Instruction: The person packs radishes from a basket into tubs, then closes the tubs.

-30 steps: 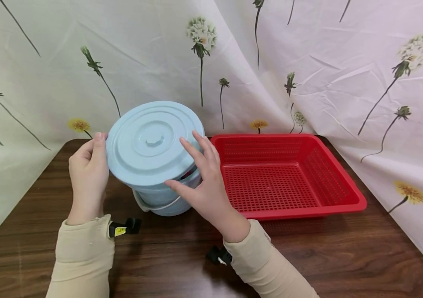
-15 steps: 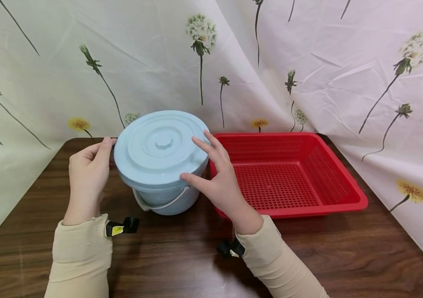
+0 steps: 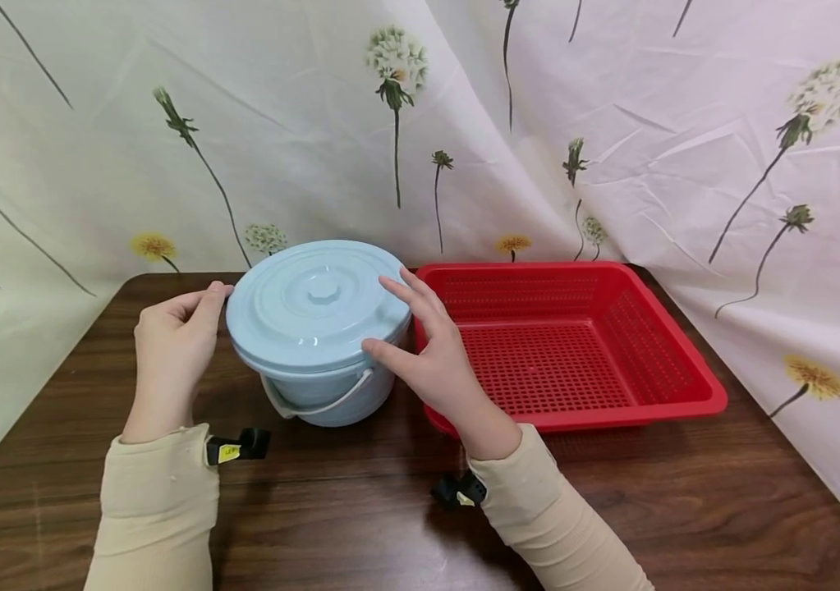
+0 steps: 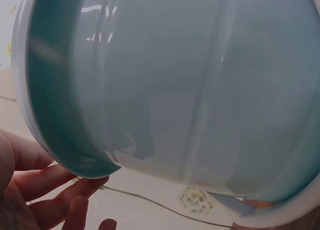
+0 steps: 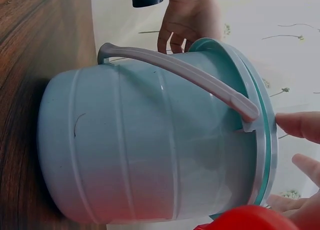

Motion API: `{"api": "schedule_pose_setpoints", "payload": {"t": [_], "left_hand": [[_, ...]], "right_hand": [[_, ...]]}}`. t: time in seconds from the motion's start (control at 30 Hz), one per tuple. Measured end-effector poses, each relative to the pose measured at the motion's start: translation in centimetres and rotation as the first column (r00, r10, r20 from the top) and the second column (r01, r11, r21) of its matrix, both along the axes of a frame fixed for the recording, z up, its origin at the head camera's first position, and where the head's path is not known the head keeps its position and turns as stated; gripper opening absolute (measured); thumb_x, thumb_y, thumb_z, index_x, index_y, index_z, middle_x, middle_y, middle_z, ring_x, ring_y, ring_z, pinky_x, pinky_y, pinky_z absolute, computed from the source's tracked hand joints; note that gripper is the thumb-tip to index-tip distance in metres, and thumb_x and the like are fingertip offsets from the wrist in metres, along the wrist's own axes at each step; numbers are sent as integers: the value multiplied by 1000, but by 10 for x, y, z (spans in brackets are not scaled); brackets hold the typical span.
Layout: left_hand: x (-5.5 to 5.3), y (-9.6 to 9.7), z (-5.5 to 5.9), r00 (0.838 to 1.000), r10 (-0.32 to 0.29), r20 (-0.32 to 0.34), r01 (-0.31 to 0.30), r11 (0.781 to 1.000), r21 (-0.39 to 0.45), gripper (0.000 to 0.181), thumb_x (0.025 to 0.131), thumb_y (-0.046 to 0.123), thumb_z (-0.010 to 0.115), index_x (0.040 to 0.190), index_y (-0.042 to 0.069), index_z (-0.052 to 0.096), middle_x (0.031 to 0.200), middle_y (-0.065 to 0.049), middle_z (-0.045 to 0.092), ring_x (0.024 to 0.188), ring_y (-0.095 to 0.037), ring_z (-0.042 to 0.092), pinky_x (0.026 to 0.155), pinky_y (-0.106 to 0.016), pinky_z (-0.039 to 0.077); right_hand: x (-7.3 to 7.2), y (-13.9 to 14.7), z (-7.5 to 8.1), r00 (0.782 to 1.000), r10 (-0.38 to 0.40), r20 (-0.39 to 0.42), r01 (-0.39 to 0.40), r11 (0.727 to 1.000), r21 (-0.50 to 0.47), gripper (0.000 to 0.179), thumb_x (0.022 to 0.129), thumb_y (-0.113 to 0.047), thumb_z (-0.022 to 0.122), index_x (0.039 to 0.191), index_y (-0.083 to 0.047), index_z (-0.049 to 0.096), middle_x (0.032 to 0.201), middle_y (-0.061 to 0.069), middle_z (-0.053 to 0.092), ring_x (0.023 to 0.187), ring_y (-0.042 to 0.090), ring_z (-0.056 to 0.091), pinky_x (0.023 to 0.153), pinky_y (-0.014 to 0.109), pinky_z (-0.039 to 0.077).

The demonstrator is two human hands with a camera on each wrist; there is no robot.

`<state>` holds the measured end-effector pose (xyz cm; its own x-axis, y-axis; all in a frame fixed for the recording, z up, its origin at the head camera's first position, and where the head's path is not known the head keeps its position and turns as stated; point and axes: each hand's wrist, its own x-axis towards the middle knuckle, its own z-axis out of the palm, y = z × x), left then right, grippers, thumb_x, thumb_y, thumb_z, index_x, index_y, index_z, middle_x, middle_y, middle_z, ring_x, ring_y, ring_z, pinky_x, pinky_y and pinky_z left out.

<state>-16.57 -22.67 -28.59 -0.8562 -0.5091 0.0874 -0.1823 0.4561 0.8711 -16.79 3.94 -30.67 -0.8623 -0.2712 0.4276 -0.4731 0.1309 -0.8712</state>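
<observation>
A light blue plastic bucket [image 3: 341, 402] stands upright on the table, its white handle [image 3: 319, 409] hanging down in front. The light blue round lid [image 3: 294, 316] lies over the bucket's mouth, hiding the inside. My left hand [image 3: 174, 349] is at the lid's left edge, fingertips right at the rim. In the left wrist view its fingers are loosely bent beside the rim. My right hand [image 3: 438, 365] spreads its fingers and thumb along the lid's right edge. The right wrist view shows a narrow teal band between lid and bucket rim [image 5: 257, 155].
Right beside the bucket sits a red rectangular basket [image 3: 575, 419] with a perforated base. Both are on a dark wooden table [image 3: 316, 525]. A white cloth [image 3: 301, 123] printed with dandelions hangs behind and along the sides.
The lid has come down from a tilt to lie flatter on the bucket, shifting slightly right. Both hands have moved a little right, and the gap under the lid's right side has narrowed.
</observation>
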Motion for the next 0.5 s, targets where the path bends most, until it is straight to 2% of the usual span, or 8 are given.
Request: {"api": "schedule_pose_setpoints", "payload": {"t": [0.17, 0.3, 0.4, 0.5], "left_hand": [[1, -2, -1, 1000, -24, 20, 25, 998, -55, 49, 100, 51, 45, 128, 17, 68, 130, -10, 65, 117, -12, 55, 80, -20, 36], [3, -5, -1, 999, -44, 19, 45, 994, -97, 51, 101, 51, 43, 127, 14, 68, 127, -12, 66, 110, -15, 52, 78, -25, 36], [5, -7, -2, 999, -52, 12, 53, 992, -114, 53, 101, 51, 43, 124, 12, 70, 108, 0, 70, 101, -17, 48, 75, -28, 34], [6, -10, -3, 998, -58, 1, 58, 990, -131, 54, 100, 52, 43, 120, 10, 71, 85, 15, 63, 93, -18, 46, 71, -30, 34]], "right_hand": [[1, -1, -1, 1000, -16, 11, 16, 999, 35, 60, 88, -15, 73, 144, -16, 51, 161, 4, 31, 150, 21, 24, 117, 54, 29], [1, -3, -2, 999, -34, 4, 33, 995, 96, 60, 89, -18, 72, 144, -18, 51, 160, 5, 32, 149, 22, 26, 116, 55, 31], [1, -4, -3, 999, -46, 10, 44, 989, 144, 60, 89, -19, 72, 145, -20, 50, 160, 6, 32, 148, 24, 28, 115, 55, 32], [1, -4, -3, 999, -46, 26, 41, 983, 181, 61, 89, -20, 72, 145, -21, 50, 160, 6, 31, 149, 25, 27, 115, 55, 31]]}}
